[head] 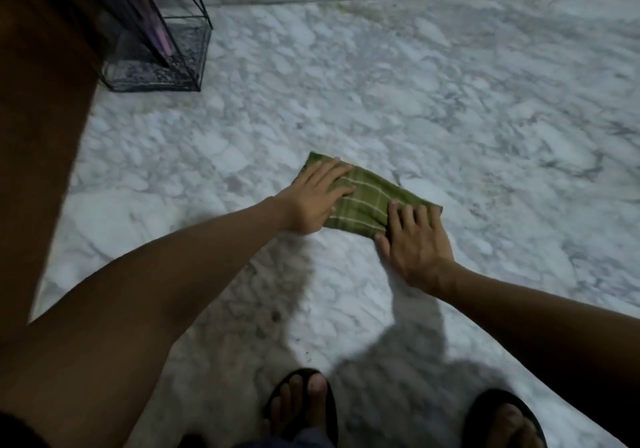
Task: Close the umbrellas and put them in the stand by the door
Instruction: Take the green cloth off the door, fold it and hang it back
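From my feed the scene is dim and bluish, the marble floor brightest just beyond the green cloth and falling off into gloom toward the wooden door far to the cloth's left. Soft-edged shadows of the arms pool on the floor nearer me than the cloth, so the light seems to come from above and behind me. Everything is slightly soft with motion smear, worst at the umbrella stand up-left of the cloth, where wide-angle distortion bends its wires.
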